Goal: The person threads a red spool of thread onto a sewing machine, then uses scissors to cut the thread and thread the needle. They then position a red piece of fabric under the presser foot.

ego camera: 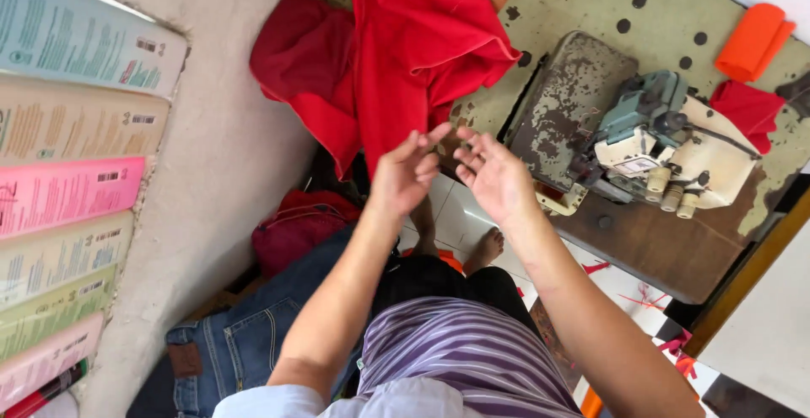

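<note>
Far left: stack of pastel printed booklets (72, 173) along wall, out of our way. Left: folded blue denim jeans (240, 342) beside lap. Centre: crumpled red cloth garment (405, 55) draped off table edge, just beyond our left hand (403, 173) and right hand (496, 177), both fingers spread, empty. Right: worn green-cream overlock sewing machine (666, 144).

My hands (405, 173) (494, 173) side by side, just before cloth (413, 47). Sewing machine (666, 144) on table (582, 13), right. Books (67, 173) left. Jeans (236, 334) below.
</note>
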